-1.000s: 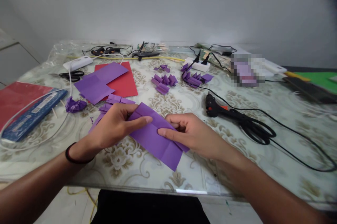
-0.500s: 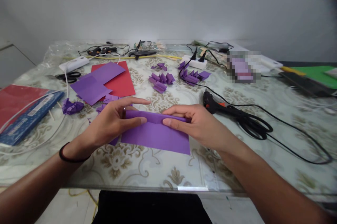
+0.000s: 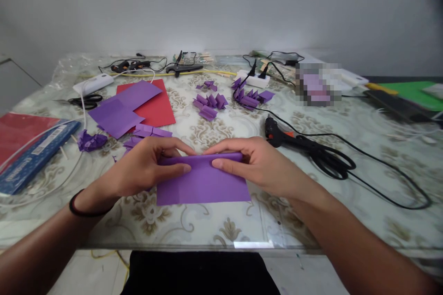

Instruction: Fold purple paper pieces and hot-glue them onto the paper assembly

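A purple paper sheet is held just above the near part of the table, its far edge folded over. My left hand pinches it near the left end, thumb on top and fingers behind the fold. At the right end my right hand grips the same edge, thumb in front and fingers behind. Both index fingertips nearly meet at the middle of the fold. Beyond the left hand lie folded purple pieces; more folded purple pieces rest farther back in the middle.
A black glue gun with coiled cable lies right of my right hand. Farther back are a white power strip, black scissors and a red sheet under purple ones. A blue packet sits at the left.
My left index finger has come down from its stretched position onto the paper's far edge. The paper now lies straighter across the view, and the camera view has shifted slightly.
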{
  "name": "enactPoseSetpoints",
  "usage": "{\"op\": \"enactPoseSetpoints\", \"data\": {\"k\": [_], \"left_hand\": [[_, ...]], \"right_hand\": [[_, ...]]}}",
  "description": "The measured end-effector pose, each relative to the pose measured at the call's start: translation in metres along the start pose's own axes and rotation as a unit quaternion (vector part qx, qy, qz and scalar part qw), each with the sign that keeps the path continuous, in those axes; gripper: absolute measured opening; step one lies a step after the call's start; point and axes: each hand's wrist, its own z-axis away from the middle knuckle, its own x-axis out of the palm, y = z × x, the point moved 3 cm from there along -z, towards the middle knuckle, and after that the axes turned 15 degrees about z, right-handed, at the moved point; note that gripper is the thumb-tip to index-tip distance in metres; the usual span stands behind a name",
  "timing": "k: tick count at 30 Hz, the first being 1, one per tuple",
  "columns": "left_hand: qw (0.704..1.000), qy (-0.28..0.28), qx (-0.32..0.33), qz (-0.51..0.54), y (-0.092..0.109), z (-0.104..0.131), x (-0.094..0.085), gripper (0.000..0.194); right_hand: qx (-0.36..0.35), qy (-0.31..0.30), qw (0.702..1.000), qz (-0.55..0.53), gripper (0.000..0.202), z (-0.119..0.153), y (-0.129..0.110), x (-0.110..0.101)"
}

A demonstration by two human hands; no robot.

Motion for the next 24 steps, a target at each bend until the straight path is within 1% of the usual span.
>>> {"op": "enactPoseSetpoints", "data": {"k": [2, 4, 6, 8, 11, 13, 15, 18, 24], "left_hand": [[0.999, -0.029, -0.017, -0.034, -0.001, -0.001, 0.004, 0.018], [0.997, -0.042, -0.025, -0.058, -0.002, -0.002, 0.005, 0.023], [0.996, -0.043, -0.033, -0.068, -0.002, -0.003, 0.003, 0.029], [0.997, -0.047, -0.046, -0.05, -0.002, -0.003, 0.001, 0.032], [0.993, -0.079, -0.083, -0.013, -0.003, -0.002, 0.002, 0.033], [0.99, -0.105, -0.098, -0.009, -0.004, -0.002, 0.006, 0.033], [0.987, -0.12, -0.101, -0.02, -0.005, -0.001, 0.011, 0.033], [0.987, -0.125, -0.098, -0.025, -0.004, 0.0, 0.016, 0.034], [0.986, -0.129, -0.102, 0.009, -0.003, 0.0, 0.013, 0.037]], "right_hand": [[-0.008, -0.018, 1.0, 0.018, 0.022, 0.0, -0.001, 0.003], [-0.015, -0.025, 0.999, 0.028, 0.021, -0.001, -0.001, 0.004], [-0.013, -0.017, 1.0, 0.016, 0.022, 0.0, -0.001, 0.002], [-0.004, 0.0, 1.0, -0.007, 0.025, 0.0, 0.001, -0.001], [0.006, 0.01, 1.0, -0.019, 0.025, 0.001, 0.003, -0.005], [0.008, -0.002, 1.0, -0.017, 0.022, 0.002, 0.003, -0.003], [0.009, -0.021, 1.0, -0.014, 0.022, 0.002, 0.004, 0.001], [0.011, -0.037, 0.999, -0.005, 0.024, 0.002, 0.005, 0.005], [-0.007, -0.012, 1.0, -0.01, 0.024, 0.002, 0.006, 0.003]]}}
